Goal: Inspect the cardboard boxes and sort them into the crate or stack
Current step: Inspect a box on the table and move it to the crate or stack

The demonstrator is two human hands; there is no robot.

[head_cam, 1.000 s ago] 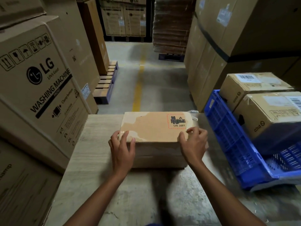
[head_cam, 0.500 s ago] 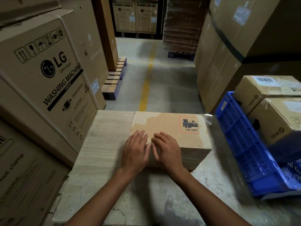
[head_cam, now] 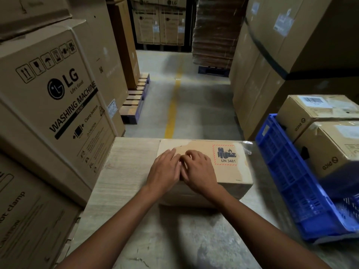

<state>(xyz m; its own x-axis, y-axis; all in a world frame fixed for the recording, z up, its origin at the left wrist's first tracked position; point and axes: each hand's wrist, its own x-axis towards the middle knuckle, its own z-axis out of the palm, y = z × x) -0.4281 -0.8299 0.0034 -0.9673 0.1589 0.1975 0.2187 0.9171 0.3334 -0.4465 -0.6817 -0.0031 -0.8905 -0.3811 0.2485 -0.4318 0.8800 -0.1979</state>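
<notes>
**Cardboard box under both my palms, crate to the right**

Cardboard box (head_cam: 240,175) lies flat on the pale tabletop (head_cam: 126,171) right in front of me, its far edge close to the tabletop's far edge. My left hand (head_cam: 165,169) and right hand (head_cam: 198,169) rest side by side on its top, touching each other. The fingers are laid out almost straight and spread a little, pressing on the lid rather than closing around anything. Just beside my right hand, a red-bordered battery label reading UN 3481 (head_cam: 225,155) sits on the top face. The surface paper is torn away in a ragged patch along the far left of the top.

To my right, near the box but apart from it, a blue plastic crate (head_cam: 287,181) stands tilted, its latticed wall facing me. Two brown cartons are in it, each printed "pico": the farther carton (head_cam: 314,111) carries a barcode sticker on top, and the nearer carton (head_cam: 330,148) lies just in front of it.

On my left, a large LG washing machine carton (head_cam: 58,98) stands against the tabletop's edge.
</notes>
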